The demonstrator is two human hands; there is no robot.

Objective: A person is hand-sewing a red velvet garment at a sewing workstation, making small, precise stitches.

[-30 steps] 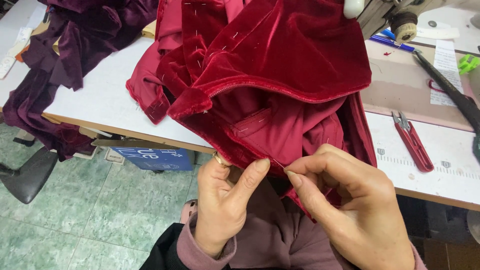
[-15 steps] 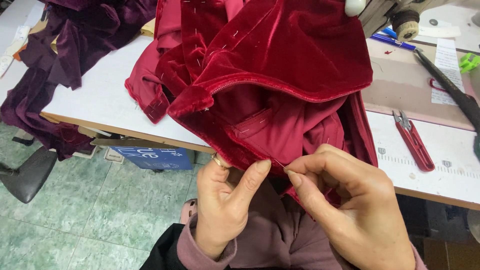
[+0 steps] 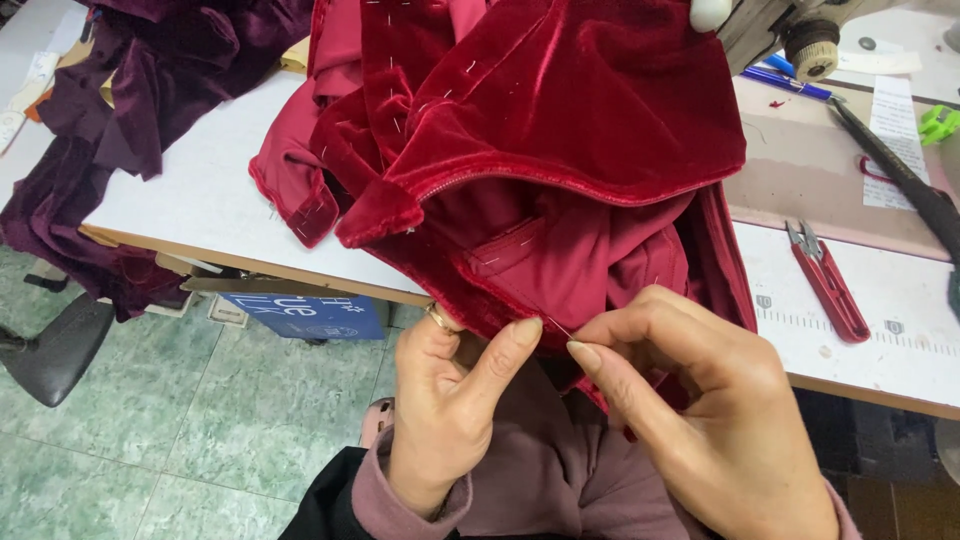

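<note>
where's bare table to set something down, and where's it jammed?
Free: white table between the purple cloth and the red velvet garment; white strip right of the red snips, toward the near edge. Crowded: table centre under the garment; far right corner with sewing machine, pens, paper. Left hand and right hand pinch the hem off the table edge.

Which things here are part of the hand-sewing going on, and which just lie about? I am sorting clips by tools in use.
In use:
left hand, pinching the hem
right hand, holding the needle
red velvet garment

Lying about:
red thread snips
purple velvet fabric
blue pens
sewing machine
black stool
</note>
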